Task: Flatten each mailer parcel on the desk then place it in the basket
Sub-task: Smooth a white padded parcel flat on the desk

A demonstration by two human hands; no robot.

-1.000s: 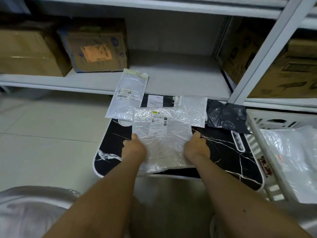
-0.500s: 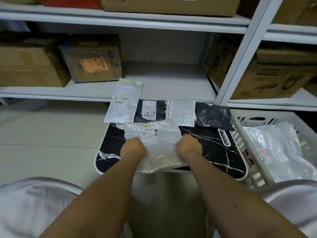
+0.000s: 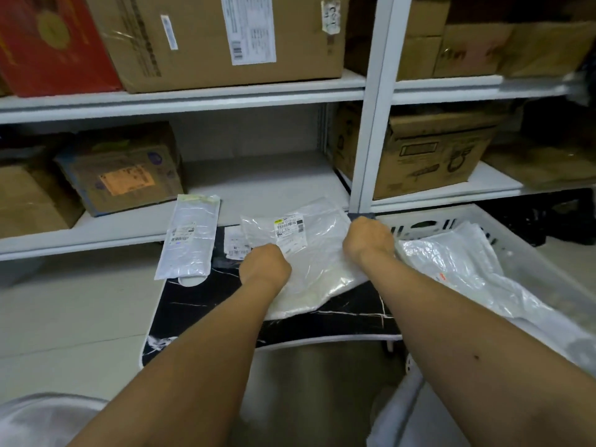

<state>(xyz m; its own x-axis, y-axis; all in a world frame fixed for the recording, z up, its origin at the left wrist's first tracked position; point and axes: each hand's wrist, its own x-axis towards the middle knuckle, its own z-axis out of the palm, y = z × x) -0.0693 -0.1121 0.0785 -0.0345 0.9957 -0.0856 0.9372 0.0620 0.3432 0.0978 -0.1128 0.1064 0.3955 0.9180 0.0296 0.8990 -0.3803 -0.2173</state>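
A person's two bare forearms reach forward over a small black desk with white marble-like veining and a white rim [image 3: 206, 304]. Both hands grip one clear, crinkled plastic mailer parcel with a white barcode label [image 3: 309, 253]. The left hand [image 3: 265, 264] has its fingers curled around the parcel's near left edge. The right hand [image 3: 367, 238] is closed on the parcel's right edge. The parcel is held tilted above the right part of the desk, its right side next to the basket.

The white slotted plastic basket [image 3: 529, 253] sits just to the right of the desk, and a clear plastic mailer [image 3: 451, 262] already lies inside it.

A long silver-white mailer with a small label [image 3: 190, 237] lies at the desk's far left corner, its far end reaching the lower shelf of the white metal shelving [image 3: 371, 124] behind the desk. Another labelled packet [image 3: 233, 241] shows partly beneath the held parcel. Brown cardboard boxes [image 3: 222, 37] and a red box [image 3: 48, 40] fill the shelves.
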